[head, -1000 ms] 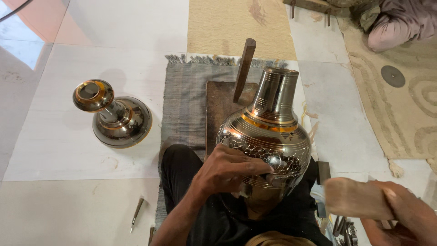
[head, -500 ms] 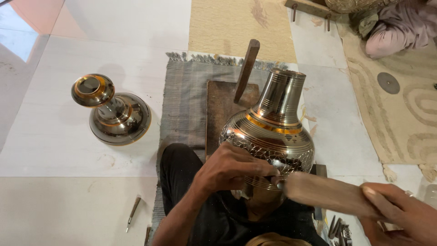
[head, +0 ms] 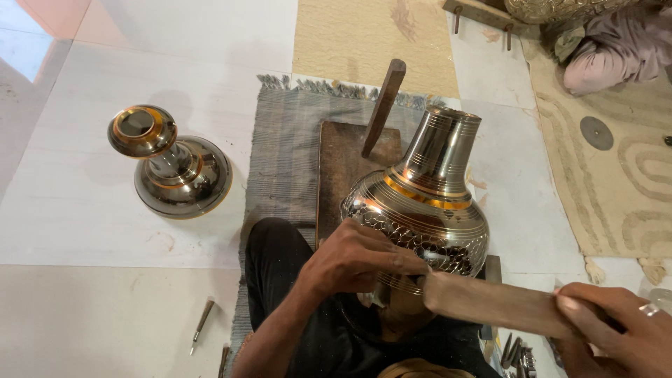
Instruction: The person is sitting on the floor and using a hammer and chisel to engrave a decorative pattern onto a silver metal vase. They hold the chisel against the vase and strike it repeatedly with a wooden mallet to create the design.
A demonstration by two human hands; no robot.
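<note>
Head view: engraved metal vase [head: 423, 210] leans on the person's lap above a wooden board [head: 339, 164]. Left hand [head: 353, 262] presses fingers clenched against its belly; right hand [head: 616, 329] grasps a wooden mallet [head: 490, 304] touching the vase. 1 second vase [head: 171, 164] stands well apart.

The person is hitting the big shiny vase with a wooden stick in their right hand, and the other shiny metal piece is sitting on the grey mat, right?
Not quite. The other shiny metal piece stands on the pale floor tiles, left of the grey mat, not on it. The head view shows this. The rest holds: the right hand holds the wooden stick against the big vase.
</note>
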